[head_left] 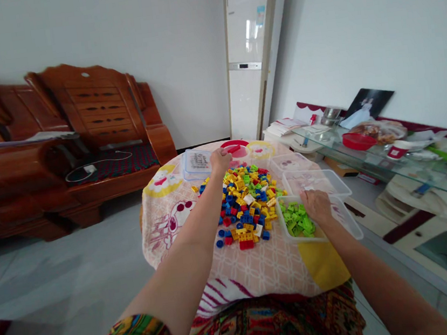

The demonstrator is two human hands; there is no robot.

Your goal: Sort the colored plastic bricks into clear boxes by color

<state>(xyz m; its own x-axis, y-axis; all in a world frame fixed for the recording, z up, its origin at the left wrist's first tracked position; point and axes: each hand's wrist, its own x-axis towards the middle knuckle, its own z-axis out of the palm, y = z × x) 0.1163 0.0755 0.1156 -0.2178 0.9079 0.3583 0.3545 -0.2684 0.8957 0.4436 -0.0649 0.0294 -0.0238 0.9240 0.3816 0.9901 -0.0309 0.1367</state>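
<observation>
Left hand [221, 160] by red piece [235, 148], right hand [317, 206] beside green bricks [296, 220] (cannot tell either's grip)

Before me, the counter [274, 270] carries a heap of blocks [248, 202] at its middle. Right of the heap sits a box [302, 241] with more blocks [297, 218] in it, my right hand [317, 206] at its rim; behind that lies a tray [335, 180]. My left hand [220, 160] is beyond the heap, just right of a container [194, 161]. Left of the counter stands a chair [96, 96], behind it an air conditioner [248, 102]. To the right, a shelf [423, 173] holds a bowl [359, 141] and, to its right, a cup [397, 152].
</observation>
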